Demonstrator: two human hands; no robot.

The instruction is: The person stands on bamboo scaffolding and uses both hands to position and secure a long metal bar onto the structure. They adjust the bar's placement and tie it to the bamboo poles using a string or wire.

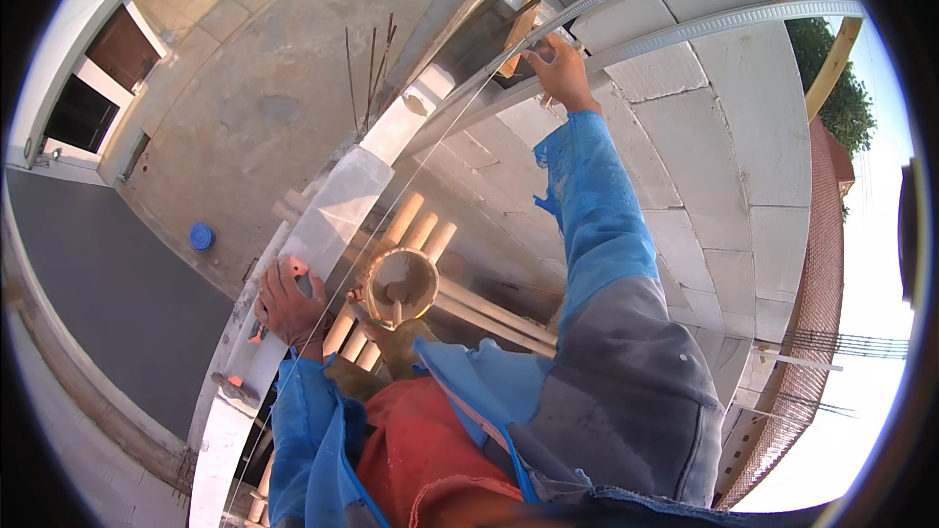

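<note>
My left hand [291, 303] rests on top of the narrow white block wall [337, 198], its fingers curled round something with orange parts, mostly hidden. My right hand [561, 76] is stretched far ahead beside a long metal profile [675, 36]. Its fingers are pinched at the far end of a thin white string [419, 168]. That string runs taut along the wall, passing close to my left hand. Just right of the left hand stands a round bucket [430, 305] with greyish material inside and a handle sticking up.
Round wooden poles [494, 315] lie below the bucket. A tall wall of pale blocks [685, 152] rises at right. On the near wall top lies a small tool with an orange part [235, 386]. Steel bars [372, 78] stick up beyond the wall; a blue bucket [201, 237] stands below.
</note>
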